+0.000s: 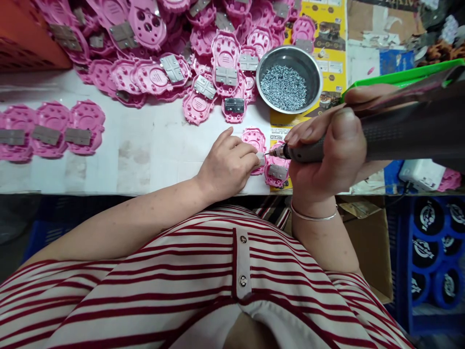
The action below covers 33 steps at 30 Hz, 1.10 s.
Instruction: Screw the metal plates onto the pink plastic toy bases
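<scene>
As left hand (230,165) steadies scalloped plastic (253,137), right (336,150) grips cylindrical screwdriver (388,130)

- We see a white-topped bench (163,145), its surface stained and scuffed.
- At its far left corner we see an orange crate (29,36).
- Below, on the right, we find an open carton (370,247) beside a blue crate (402,276).
- Below left, we make out more blue plastic (45,225).
- We see light on the bench, shadow beneath.
</scene>
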### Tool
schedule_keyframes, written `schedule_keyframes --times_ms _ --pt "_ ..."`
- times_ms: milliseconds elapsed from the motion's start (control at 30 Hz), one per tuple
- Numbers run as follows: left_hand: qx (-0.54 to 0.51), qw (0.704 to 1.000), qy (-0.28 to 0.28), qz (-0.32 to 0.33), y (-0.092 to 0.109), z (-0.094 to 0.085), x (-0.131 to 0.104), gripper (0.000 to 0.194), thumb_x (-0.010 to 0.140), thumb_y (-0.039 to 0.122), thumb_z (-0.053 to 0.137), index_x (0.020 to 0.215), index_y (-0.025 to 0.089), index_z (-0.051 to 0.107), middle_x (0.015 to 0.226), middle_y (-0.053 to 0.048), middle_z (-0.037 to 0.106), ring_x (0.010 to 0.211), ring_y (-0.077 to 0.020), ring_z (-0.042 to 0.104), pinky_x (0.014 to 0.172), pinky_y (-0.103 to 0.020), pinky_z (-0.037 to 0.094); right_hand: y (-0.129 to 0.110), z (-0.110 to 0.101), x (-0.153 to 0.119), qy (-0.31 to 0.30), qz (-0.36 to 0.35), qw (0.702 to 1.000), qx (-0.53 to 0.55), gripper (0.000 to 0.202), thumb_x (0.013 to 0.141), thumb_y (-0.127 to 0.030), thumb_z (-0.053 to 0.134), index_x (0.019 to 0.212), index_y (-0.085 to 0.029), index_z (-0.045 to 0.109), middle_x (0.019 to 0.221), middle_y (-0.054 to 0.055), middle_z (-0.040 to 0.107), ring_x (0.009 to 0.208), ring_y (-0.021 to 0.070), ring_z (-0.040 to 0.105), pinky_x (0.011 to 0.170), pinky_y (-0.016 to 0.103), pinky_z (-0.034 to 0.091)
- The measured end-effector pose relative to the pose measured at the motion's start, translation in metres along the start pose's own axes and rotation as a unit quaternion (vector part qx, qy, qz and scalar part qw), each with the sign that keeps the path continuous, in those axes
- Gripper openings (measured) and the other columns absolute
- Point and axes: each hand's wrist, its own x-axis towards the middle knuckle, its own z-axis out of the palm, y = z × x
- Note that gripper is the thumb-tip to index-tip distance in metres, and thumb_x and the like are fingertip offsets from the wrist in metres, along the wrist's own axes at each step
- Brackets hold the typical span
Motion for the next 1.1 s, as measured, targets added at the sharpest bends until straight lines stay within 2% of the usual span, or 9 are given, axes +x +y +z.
schedule_keyframes --times_ms 133,367,467,600,733,833,933,1100 --pt "0.005 1.0 -0.006 0.003 0.001 0.0 0.0 0.018 0.093 0.018 0.056 0.081 0.02 0.07 0.094 -0.002 0.074 0.086 -0.0196 0.059 0.107 -0.052 0.044 0.003 0.0 -0.003 -0.002 0.01 0.998 -0.069 0.024 0.081 -0.046 0.069 0.096 -0.028 0.063 0.088 -0.004 0.063 0.044 0.0023 0.047 0.042 0.021 0.044" --pt "0.01 1.0 -0.008 0.007 0.002 0.0 0.001 0.019 0.092 0.015 0.055 0.081 0.018 0.07 0.092 -0.005 0.073 0.087 -0.0206 0.058 0.103 -0.049 0.047 0.01 0.0 -0.005 0.009 -0.001 0.999 -0.042 0.027 0.077 -0.046 0.075 0.095 -0.027 0.065 0.093 -0.002 0.066 0.041 0.0019 0.044 0.039 0.022 0.043" --pt "0.009 1.0 -0.013 0.005 0.002 0.0 0.001 0.019 0.092 0.014 0.055 0.08 0.018 0.07 0.092 -0.005 0.074 0.088 -0.0211 0.058 0.102 -0.047 0.047 0.011 -0.002 -0.002 -0.003 -0.006 1.0 -0.027 0.025 0.078 -0.044 0.074 0.095 -0.027 0.066 0.086 -0.003 0.065 0.04 0.0019 0.045 0.038 0.02 0.043" --pt "0.002 1.0 -0.008 0.002 0.002 0.0 0.0 0.018 0.092 0.013 0.055 0.081 0.018 0.07 0.094 -0.005 0.074 0.09 -0.021 0.058 0.103 -0.048 0.046 0.014 -0.001 0.004 -0.036 0.041 0.998 -0.037 0.031 0.075 -0.048 0.074 0.09 -0.024 0.062 0.073 -0.005 0.061 0.036 0.0033 0.045 0.034 0.02 0.04" --pt "0.002 1.0 -0.006 0.003 0.002 0.0 0.0 0.017 0.092 0.016 0.057 0.082 0.02 0.07 0.092 -0.003 0.074 0.09 -0.0205 0.057 0.108 -0.051 0.042 0.021 0.0 0.008 -0.03 0.013 0.999 -0.044 0.033 0.073 -0.049 0.075 0.08 -0.025 0.054 0.047 -0.012 0.04 0.029 0.0054 0.033 0.028 0.02 0.037" --pt "0.004 1.0 -0.004 0.005 0.001 0.001 -0.001 0.017 0.092 0.016 0.058 0.083 0.022 0.071 0.092 -0.001 0.075 0.089 -0.0198 0.057 0.11 -0.052 0.04 0.023 -0.004 0.007 -0.061 0.015 0.997 -0.05 0.03 0.074 -0.048 0.075 0.082 -0.026 0.055 0.048 -0.012 0.043 0.029 0.006 0.035 0.029 0.021 0.039" --pt "-0.004 1.0 0.004 -0.008 0.0 0.002 -0.001 0.018 0.093 0.021 0.06 0.079 0.022 0.072 0.095 -0.001 0.076 0.087 -0.0194 0.058 0.11 -0.054 0.039 0.015 -0.006 0.006 -0.095 0.001 0.995 0.009 0.021 0.078 -0.039 0.074 0.09 -0.025 0.064 0.052 -0.011 0.047 0.032 0.0059 0.043 0.03 0.019 0.04" --pt "-0.03 0.999 -0.001 -0.041 -0.003 0.001 -0.002 0.017 0.092 0.032 0.066 0.08 0.024 0.076 0.101 0.0 0.078 0.09 -0.0206 0.061 0.109 -0.056 0.039 -0.009 -0.005 0.005 -0.103 0.016 0.992 0.068 0.017 0.079 -0.034 0.074 0.092 -0.025 0.069 0.053 -0.01 0.045 0.039 0.0067 0.051 0.037 0.019 0.044"
